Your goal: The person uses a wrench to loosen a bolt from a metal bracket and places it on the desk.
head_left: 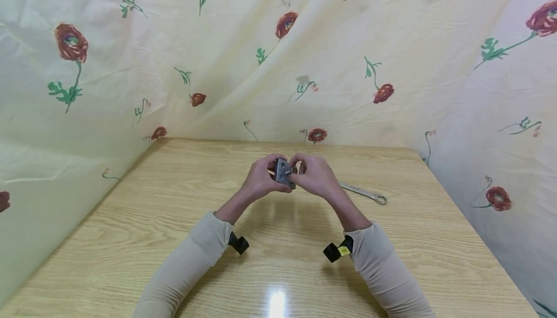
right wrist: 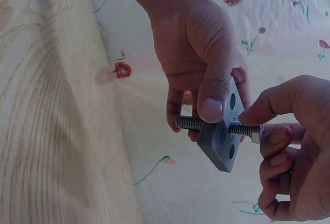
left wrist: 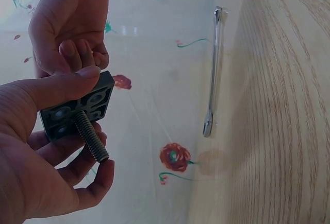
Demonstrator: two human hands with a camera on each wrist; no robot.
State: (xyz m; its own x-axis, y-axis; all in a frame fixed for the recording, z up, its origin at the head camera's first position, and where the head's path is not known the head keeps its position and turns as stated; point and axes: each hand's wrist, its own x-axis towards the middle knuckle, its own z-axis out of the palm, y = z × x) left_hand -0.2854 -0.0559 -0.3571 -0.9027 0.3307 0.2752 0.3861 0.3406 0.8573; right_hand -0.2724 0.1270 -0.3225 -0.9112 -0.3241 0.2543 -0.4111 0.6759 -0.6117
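My left hand grips a small dark grey square plate with several holes, its thumb across one face. A threaded bolt passes through the plate's middle, its threaded end sticking out on the left-hand side. In the left wrist view the plate's back shows ribs and round recesses around the bolt's shank. At the other face my right hand pinches the bolt near its hex head between thumb and finger. A stretch of thread shows between head and plate.
A combination wrench lies on the wooden table, just right of and below the right hand. Flower-patterned cloth hangs behind the table and along both sides. Dark camera mounts sit on both wrists.
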